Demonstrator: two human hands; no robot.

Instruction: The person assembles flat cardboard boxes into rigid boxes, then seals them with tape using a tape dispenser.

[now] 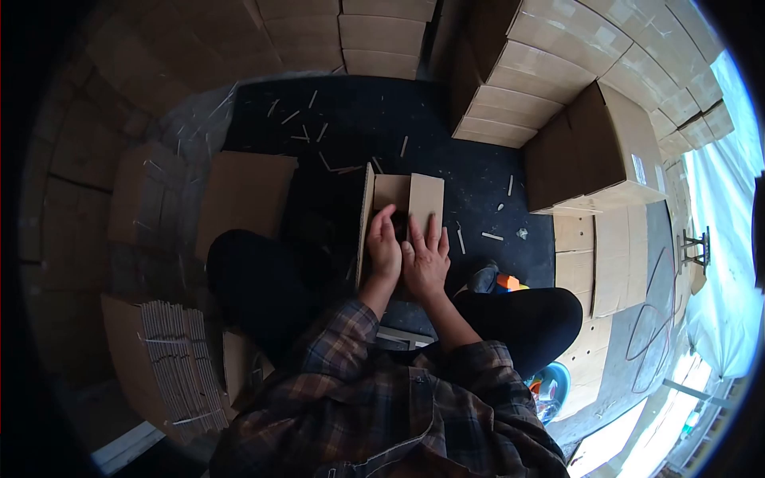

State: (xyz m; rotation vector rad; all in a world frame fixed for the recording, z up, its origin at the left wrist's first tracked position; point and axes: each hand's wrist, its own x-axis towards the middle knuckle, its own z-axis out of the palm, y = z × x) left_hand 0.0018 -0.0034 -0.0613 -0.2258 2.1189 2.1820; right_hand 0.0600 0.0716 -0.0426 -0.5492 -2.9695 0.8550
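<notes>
A small brown cardboard box stands between my knees with its top towards me. One flap sticks up along its left side, and a dark gap shows between the flaps in the middle. My right hand lies flat on the right-hand flap with its fingers spread. My left hand is at the left part of the box, beside the raised flap, its fingers stretched out and slightly bent. Neither hand visibly grips anything. The lower part of the box is hidden by my hands and wrists.
Stacked cartons rise at the back and right, with a large box jutting out. Thin strips litter the dark floor. Flattened cardboard is bundled at lower left. An orange object and a blue tub are on my right.
</notes>
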